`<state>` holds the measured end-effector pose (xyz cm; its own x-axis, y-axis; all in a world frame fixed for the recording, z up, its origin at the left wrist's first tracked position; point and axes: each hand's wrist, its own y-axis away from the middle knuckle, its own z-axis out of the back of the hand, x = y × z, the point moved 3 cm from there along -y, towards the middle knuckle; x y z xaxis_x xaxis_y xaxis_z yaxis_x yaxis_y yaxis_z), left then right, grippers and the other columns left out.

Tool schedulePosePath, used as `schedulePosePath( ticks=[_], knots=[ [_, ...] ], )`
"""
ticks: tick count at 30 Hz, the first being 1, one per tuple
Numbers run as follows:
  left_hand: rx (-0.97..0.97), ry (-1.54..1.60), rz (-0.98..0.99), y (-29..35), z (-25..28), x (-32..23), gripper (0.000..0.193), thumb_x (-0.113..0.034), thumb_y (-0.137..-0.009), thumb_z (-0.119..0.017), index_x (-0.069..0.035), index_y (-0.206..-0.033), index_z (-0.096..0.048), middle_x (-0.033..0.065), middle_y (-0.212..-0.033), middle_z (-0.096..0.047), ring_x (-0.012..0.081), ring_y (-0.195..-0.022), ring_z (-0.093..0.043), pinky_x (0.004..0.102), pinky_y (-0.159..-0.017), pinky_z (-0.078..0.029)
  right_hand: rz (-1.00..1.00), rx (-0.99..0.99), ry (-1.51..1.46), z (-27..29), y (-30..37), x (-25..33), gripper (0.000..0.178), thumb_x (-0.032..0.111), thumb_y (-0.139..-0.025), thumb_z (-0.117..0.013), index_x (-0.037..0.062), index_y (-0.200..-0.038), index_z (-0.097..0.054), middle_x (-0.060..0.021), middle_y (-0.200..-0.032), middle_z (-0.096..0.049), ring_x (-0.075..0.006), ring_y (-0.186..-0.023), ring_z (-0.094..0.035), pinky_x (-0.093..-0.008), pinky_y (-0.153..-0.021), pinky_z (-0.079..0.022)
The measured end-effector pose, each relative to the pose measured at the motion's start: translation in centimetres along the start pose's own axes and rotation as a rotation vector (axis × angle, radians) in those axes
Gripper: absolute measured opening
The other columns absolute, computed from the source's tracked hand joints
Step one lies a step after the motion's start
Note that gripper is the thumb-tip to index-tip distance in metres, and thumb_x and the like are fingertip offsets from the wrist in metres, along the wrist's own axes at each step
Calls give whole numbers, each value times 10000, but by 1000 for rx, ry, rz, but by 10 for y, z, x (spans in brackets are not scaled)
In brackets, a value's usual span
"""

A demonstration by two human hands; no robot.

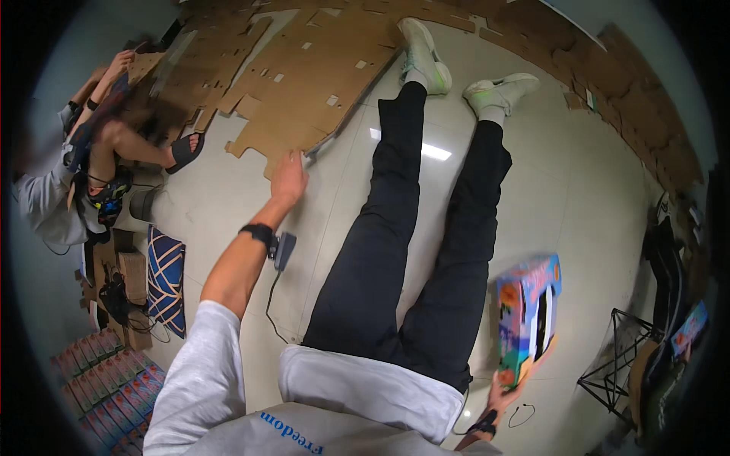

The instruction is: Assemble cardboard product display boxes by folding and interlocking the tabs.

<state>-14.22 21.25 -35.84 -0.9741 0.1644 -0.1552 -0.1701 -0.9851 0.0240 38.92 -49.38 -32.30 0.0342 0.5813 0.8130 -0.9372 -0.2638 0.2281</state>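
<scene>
Left hand [289, 181]: fingers are closing on the near corner of a large brown cardboard sheet [308, 95], which is lying ahead and to the left over the pale tiled floor [585, 205]. Right hand [505, 391]: grasping the lower end of a multicoloured printed carton [522, 328] with a cut-out window in its side; carton is standing out tilted beside the right thigh, slightly blurred.

Left wrist is wearing a black band [259, 232]; a small grey box [285, 251] is hanging beside it, trailing a thin black cable [271, 310] toward the lap. Right wrist is also carrying a dark band.

Legs in black trousers [365, 266] are extending forward between the hands, ending in white sneakers [427, 64].

Left side: a co-worker in a grey top [47, 201] and black sandal [184, 153] is holding a cardboard piece [144, 67]. A blue patterned cushion [166, 281] is resting nearer; rows of small printed boxes [106, 387] are filling the lower left.

Right side: a black wire frame [617, 363] is standing on the floor.
</scene>
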Motion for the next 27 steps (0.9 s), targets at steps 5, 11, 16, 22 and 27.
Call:
schedulePosePath(
  ticks=[5, 11, 16, 22, 27],
  knots=[
    [273, 97, 124, -43, -13, -2, 461, -245, -921, -704, -60, -1338, -635, 228, -1277, -666, 427, -1228, -637, 491, -1025, -536, -142, -142, 230, 13, 130, -27, 777, 82, -781, -862, 41, -1475, -513, -160, -1440, -592, -296, -1303, -600, -444, -1081, -536],
    [110, -165, -183, -36, -17, -33, 246, -271, -994, -648, -38, -1018, -725, 175, -972, -742, 392, -1036, -706, 489, -899, -571, -270, -131, 186, -5, 134, -44, 726, 145, -804, -848, 44, -1449, -531, -159, -1421, -603, -305, -1309, -590, -451, -1088, -532],
    [-95, 92, -99, -43, 50, -51, 324, -291, -1048, -599, -3, -918, -670, 196, -883, -726, 374, -847, -705, 493, -765, -550, -611, 48, -1014, -35, 53, -47, 688, 198, -823, -837, 46, -1427, -546, -158, -1406, -612, -312, -1315, -581, -456, -1093, -528],
    [-316, 899, 30, 13, 177, -109, 414, -269, -1118, -521, -13, -792, -531, 66, -598, -532, 112, -509, -529, 325, -515, -426, -626, 244, -1115, -96, -94, 66, 309, 157, -943, -702, 45, -1228, -659, -137, -1332, -634, -248, -1280, -610, -403, -1116, -509],
    [-357, 1169, 4, 84, 259, -169, 378, -247, -1120, -520, -16, -827, -580, 36, -609, -557, 90, -494, -545, 278, -453, -417, -135, 688, -305, -195, -95, 238, 103, 85, -957, -637, 13, -1024, -668, -62, -901, -699, -198, -930, -716, -317, -860, -555]
  ],
)
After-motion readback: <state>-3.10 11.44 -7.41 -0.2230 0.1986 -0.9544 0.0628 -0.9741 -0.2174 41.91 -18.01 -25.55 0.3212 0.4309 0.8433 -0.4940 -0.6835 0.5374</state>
